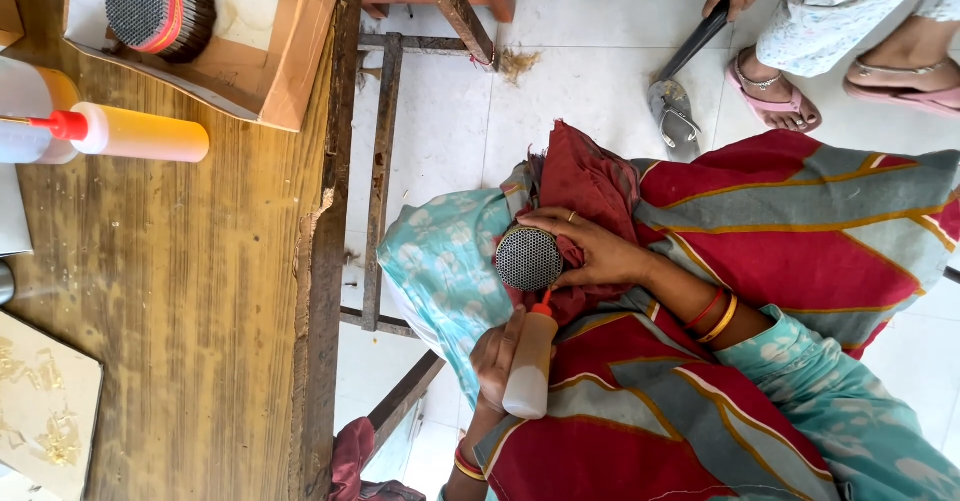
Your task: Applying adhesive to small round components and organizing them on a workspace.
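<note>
Left hand (598,251) clasps the round stick bundle (528,258) by its sides, light but loose-ended, while right hand (497,356) at six o'clock squeezes the soft glue bottle (530,361) mid-body.

Counter (190,291): worn wooden planks with a chipped, splintered edge along its right side.
Tray (285,56): shallow wooden box lying at the counter's top end, holding a round bundle of thin sticks (158,9) bound with a red band.
Bottles: a squeeze bottle of amber liquid with a red nozzle (125,133) lies on its side below the tray; a second bottle (30,96) touches it.
Board (45,416): pale slab at the lower left, smeared with yellowish residue.
Floor (580,81): pale tiles; a sandal (672,111) lies on it.
</note>
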